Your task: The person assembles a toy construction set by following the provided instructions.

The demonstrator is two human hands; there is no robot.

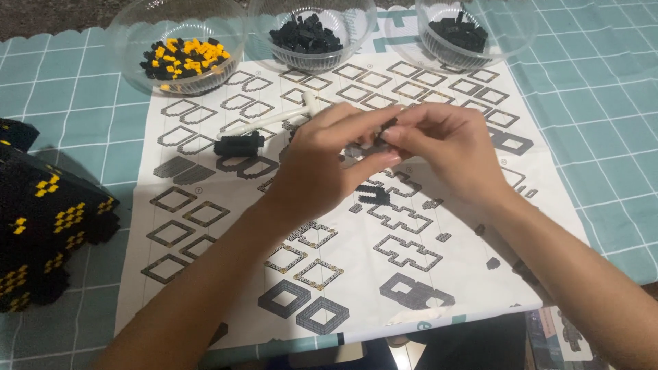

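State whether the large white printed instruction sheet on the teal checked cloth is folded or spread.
Spread: the large white printed instruction sheet lies flat and open on the teal checked cloth, its diagrams visible edge to edge.

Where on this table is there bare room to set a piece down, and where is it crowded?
Free: the checked cloth right of the instruction sheet, and the strip between the sheet and the black-and-yellow model. Crowded: the back edge, with three clear bowls, and mid-sheet, where the left hand and right hand meet over small black pieces.

Both hands [384, 147] pinch small black bricks [370, 144]
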